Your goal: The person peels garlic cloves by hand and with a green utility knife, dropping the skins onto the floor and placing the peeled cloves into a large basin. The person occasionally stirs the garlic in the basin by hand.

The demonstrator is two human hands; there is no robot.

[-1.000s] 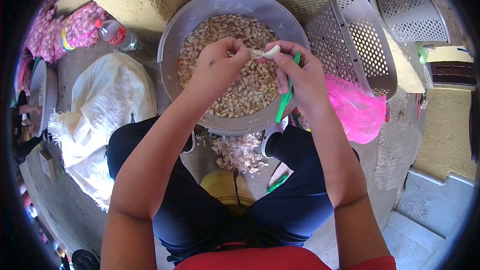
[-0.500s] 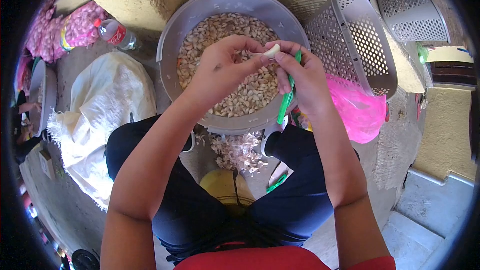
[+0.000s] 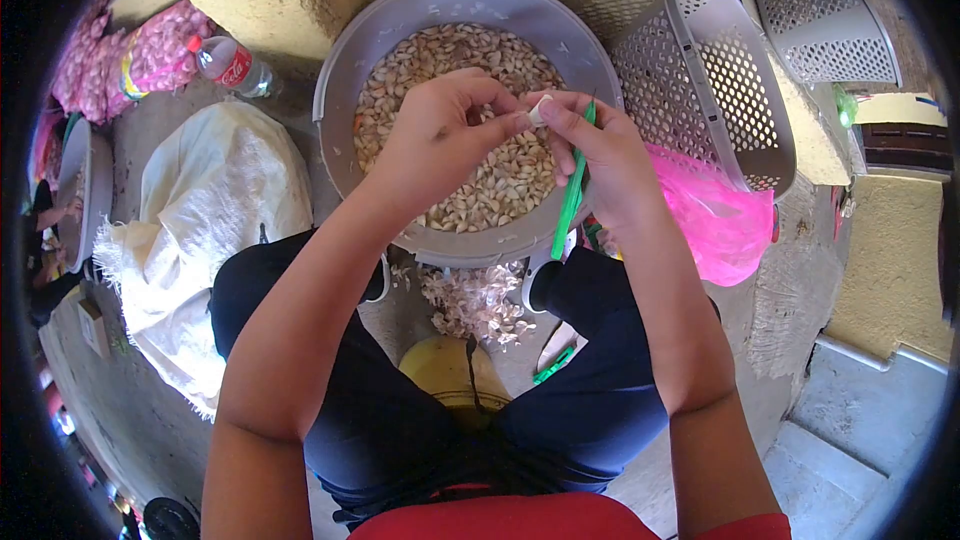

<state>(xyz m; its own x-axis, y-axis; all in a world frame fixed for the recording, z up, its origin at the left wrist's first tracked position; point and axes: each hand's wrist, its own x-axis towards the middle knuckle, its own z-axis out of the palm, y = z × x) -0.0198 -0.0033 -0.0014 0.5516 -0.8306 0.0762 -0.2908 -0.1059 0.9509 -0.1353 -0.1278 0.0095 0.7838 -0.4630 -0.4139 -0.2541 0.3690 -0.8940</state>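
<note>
Over a large grey tub (image 3: 345,60) filled with garlic cloves (image 3: 480,190), both my hands meet at the fingertips. Between them is one pale garlic clove (image 3: 540,110), partly covered by the fingers. My left hand (image 3: 450,125) pinches at its left side with thumb and forefinger. My right hand (image 3: 605,145) grips the clove from the right, and a slim green-handled knife (image 3: 570,205) is tucked in the same hand, its handle pointing down. The knife's blade is hardly visible.
Garlic skins (image 3: 475,300) lie on the floor below the tub. A white woven sack (image 3: 225,180), a soda bottle (image 3: 230,65) and pink net bags of garlic (image 3: 155,50) are left. A perforated grey basket (image 3: 735,70) and pink plastic bag (image 3: 715,225) are right. A person's hand (image 3: 62,212) shows far left.
The clove has turned between my fingertips and shows less of itself. My left fingers have shifted slightly, and the knife stays in my right hand.
</note>
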